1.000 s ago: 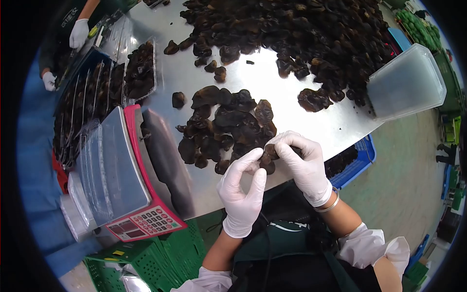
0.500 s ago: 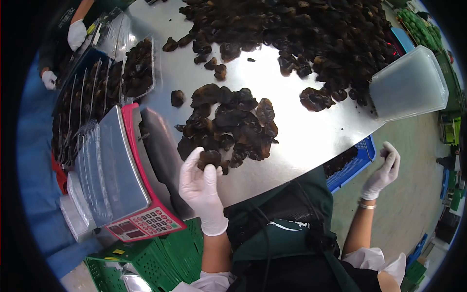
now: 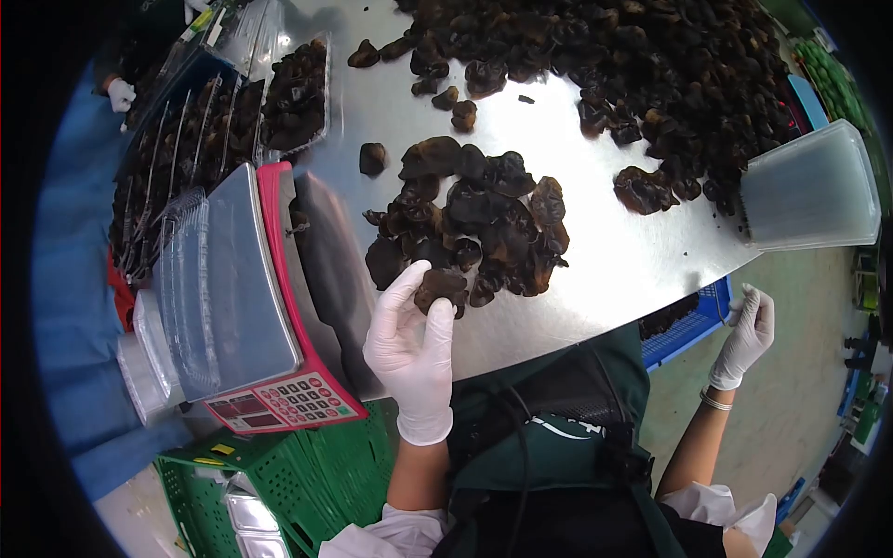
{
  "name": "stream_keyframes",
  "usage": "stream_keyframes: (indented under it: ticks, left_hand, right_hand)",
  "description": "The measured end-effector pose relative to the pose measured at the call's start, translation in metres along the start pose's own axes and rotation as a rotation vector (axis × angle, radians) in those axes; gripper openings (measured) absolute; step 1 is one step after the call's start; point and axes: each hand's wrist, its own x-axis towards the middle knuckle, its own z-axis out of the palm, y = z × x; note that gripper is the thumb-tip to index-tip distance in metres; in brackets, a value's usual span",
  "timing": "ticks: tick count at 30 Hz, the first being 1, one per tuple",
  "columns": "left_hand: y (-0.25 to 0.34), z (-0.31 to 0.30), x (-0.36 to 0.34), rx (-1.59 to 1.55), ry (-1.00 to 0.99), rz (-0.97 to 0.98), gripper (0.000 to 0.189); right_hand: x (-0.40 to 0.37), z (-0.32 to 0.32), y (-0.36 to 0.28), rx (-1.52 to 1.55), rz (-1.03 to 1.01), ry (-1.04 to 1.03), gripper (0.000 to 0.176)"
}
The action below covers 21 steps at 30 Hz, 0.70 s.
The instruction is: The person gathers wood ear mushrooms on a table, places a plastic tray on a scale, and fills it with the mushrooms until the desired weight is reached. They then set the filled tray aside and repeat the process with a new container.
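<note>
My left hand (image 3: 411, 352), in a white glove, pinches a dark wood ear mushroom piece (image 3: 440, 285) at the near edge of a small mushroom pile (image 3: 474, 221) on the steel table (image 3: 605, 260). Out past the table's right edge, my gloved right hand (image 3: 750, 333) hangs over the blue crate (image 3: 693, 321); its fingers are apart and look empty. A much larger mushroom heap (image 3: 651, 65) covers the far side of the table.
A red scale (image 3: 251, 307) with a clear tray on its pan stands to the left. Filled clear trays of mushrooms (image 3: 298, 93) lie beyond it. A stack of clear containers (image 3: 809, 186) sits at the right edge. Green crates (image 3: 270, 484) stand below. Another person's gloved hand (image 3: 119, 93) works far left.
My hands parted from one mushroom piece. The left kept a piece and moved left to the small pile's edge; the right swung out over the blue crate and opened.
</note>
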Motion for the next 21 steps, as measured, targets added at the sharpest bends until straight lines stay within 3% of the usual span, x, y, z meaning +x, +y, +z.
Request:
stream_keyframes:
  ticks: [4,6,8,10,12,14,17,21]
  left_hand:
    - [0.002,0.0,-0.003,-0.036,0.003,-0.02,0.038]
    - [-0.003,0.001,-0.003,0.014,-0.01,0.015,0.038]
    - [-0.003,0.001,0.0,0.025,-0.012,0.04,0.04]
    - [0.0,0.002,0.004,-0.027,0.088,0.02,0.043]
    - [-0.015,-0.006,0.012,0.097,0.149,0.152,0.044]
    - [-0.019,-0.01,0.019,0.229,0.164,0.12,0.04]
    - [-0.016,-0.013,0.03,0.771,-0.049,0.417,0.042]
    - [-0.01,-0.016,0.021,0.766,-0.181,0.375,0.05]
  right_hand:
    - [-0.025,0.039,-0.045,0.123,-0.119,-0.19,0.022]
    - [-0.038,0.044,-0.05,0.14,-0.223,-0.409,0.029]
    - [-0.049,0.054,-0.065,0.145,-0.28,-0.471,0.025]
    - [-0.048,0.056,-0.068,0.183,-0.183,-0.485,0.023]
    - [-0.042,0.059,-0.069,0.186,-0.142,-0.498,0.023]
    - [-0.04,0.063,-0.071,0.192,-0.102,-0.52,0.023]
    - [-0.045,0.075,-0.079,0.089,-0.184,-0.651,0.024]
    - [-0.062,0.098,-0.097,0.035,-0.361,-0.801,0.025]
